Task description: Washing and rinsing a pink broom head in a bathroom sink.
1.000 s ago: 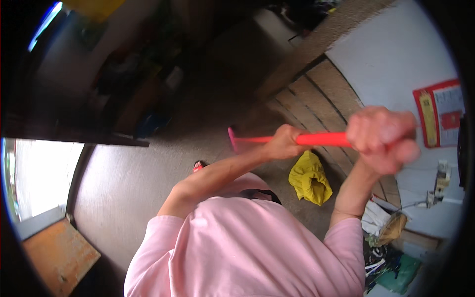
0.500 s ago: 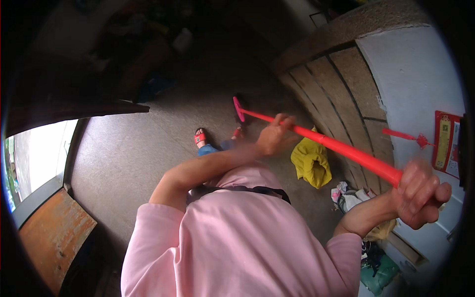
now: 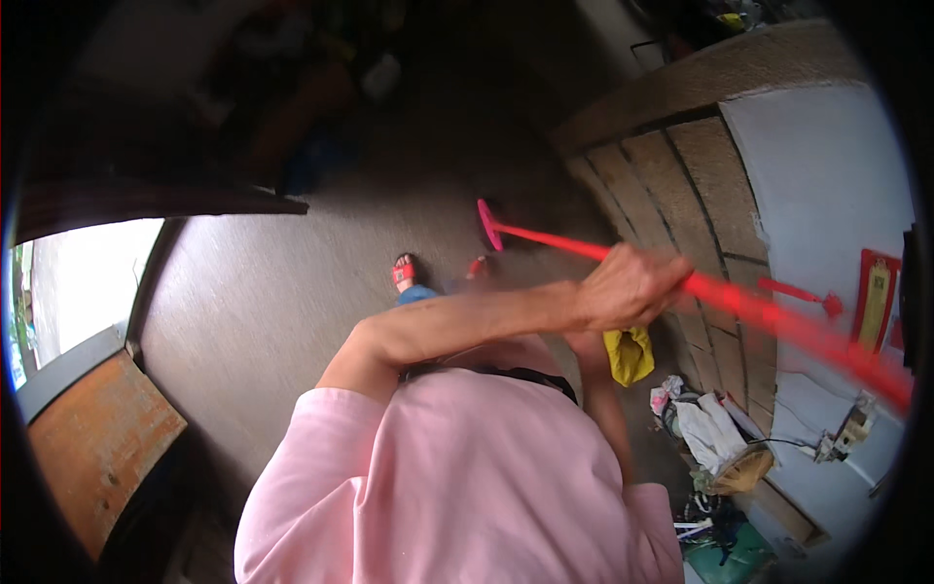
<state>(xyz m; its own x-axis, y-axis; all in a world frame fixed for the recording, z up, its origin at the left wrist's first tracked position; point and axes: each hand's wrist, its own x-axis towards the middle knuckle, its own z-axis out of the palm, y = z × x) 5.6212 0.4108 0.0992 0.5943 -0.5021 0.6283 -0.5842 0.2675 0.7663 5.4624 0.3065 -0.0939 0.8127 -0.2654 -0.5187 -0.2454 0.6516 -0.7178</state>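
A long red pole (image 3: 735, 298) slants from the floor up toward the right edge, its upper part smeared by motion. At its low end, a narrow pink head (image 3: 488, 225) sits at the floor beyond my feet; bristles or a blade cannot be made out. My left hand (image 3: 634, 285) is wrapped round the middle of the pole, with the left forearm crossing in front of my body. Mostly hidden behind that forearm is my right hand (image 3: 587, 343), below the pole. Its fingers do not show.
On the right, a yellow cloth bag (image 3: 628, 356) lies before a block wall (image 3: 715, 180). Clutter with a white cloth (image 3: 707, 428) and a green bag (image 3: 732, 555) sits at lower right. A worn wooden board (image 3: 102, 443) stands left, below a bright opening.
My right hand has left the pole's upper end and come down and left, behind the left forearm. My left hand has moved right. The pole's upper end has swung farther right and lower.
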